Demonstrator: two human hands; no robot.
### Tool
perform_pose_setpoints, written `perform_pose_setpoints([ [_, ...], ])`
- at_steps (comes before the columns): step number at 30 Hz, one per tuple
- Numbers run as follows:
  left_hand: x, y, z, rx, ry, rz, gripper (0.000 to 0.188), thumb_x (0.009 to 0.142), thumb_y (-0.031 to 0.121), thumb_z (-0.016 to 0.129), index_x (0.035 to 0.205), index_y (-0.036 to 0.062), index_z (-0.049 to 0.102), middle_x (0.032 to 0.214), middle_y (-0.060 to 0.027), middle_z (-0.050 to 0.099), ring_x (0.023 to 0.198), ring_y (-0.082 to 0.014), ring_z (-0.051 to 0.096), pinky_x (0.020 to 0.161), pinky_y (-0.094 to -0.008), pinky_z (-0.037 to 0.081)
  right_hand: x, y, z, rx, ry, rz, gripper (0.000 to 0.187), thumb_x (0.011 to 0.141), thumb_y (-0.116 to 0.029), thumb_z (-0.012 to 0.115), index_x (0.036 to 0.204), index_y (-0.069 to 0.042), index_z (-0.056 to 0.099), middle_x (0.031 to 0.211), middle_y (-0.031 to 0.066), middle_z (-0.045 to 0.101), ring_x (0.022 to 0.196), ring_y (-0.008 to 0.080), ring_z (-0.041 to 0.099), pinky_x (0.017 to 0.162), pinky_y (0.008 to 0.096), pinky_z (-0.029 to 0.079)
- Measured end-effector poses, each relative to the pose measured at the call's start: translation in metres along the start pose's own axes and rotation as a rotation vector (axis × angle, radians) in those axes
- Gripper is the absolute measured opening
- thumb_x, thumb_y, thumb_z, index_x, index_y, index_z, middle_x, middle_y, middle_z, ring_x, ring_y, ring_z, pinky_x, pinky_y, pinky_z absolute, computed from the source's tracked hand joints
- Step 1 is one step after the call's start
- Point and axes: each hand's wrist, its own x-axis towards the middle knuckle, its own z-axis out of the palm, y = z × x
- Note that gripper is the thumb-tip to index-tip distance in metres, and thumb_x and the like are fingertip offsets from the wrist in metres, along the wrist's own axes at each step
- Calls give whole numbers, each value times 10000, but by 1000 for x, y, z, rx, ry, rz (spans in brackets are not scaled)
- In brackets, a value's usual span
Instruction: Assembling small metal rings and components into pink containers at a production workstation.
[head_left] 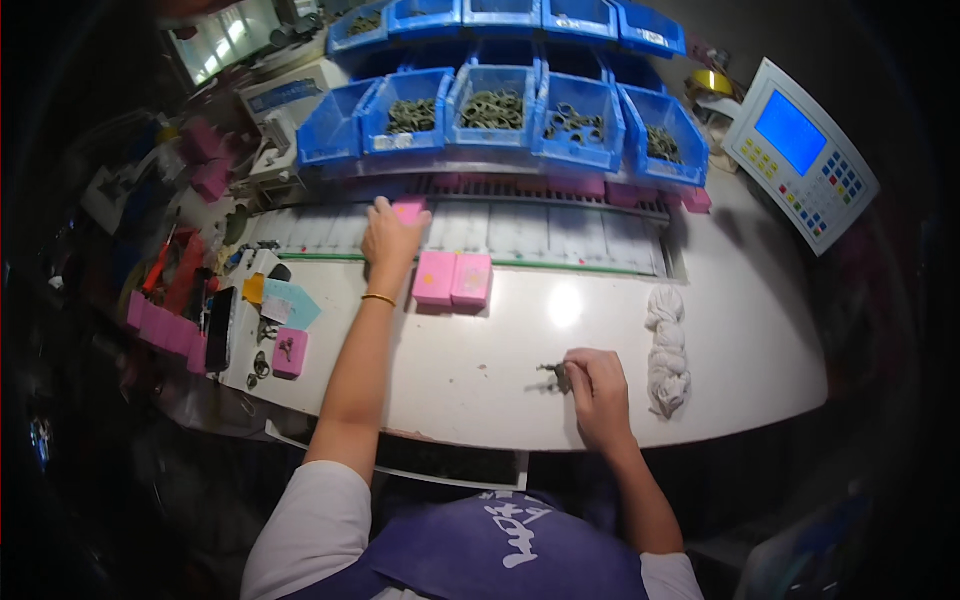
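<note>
My left hand (394,237) reaches to the back of the white table, its fingers closed round a small pink block (409,209) over the gridded strip. Two more pink blocks (435,278) stand side by side just in front of it. Near the table's front, my right hand (598,392) pinches a small dark metal piece (553,374) with thin prongs pointing left; its exact kind is too small to make out. At the left lies a pink block (290,353) with a small dark metal part on top, and several dark rings (259,368) beside it.
Blue bins (578,145) with metal parts line the back in two rows. A control panel (800,155) with a blue screen stands at the right. A twisted white cloth (668,350) lies right of my right hand. A phone-like dark slab (221,330) rests at the left.
</note>
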Motion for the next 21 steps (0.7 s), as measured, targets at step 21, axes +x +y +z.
perform_pose_setpoints([
  [21, -210, 52, -124, -753, -654, 573, 102, 978, 71, 610, 1043, -3, 638, 855, -91, 613, 678, -157, 573, 618, -283, 458, 2, -47, -20, 299, 126, -39, 212, 898, 75, 652, 1101, 17, 630, 946, 126, 664, 837, 228, 652, 748, 325, 546],
])
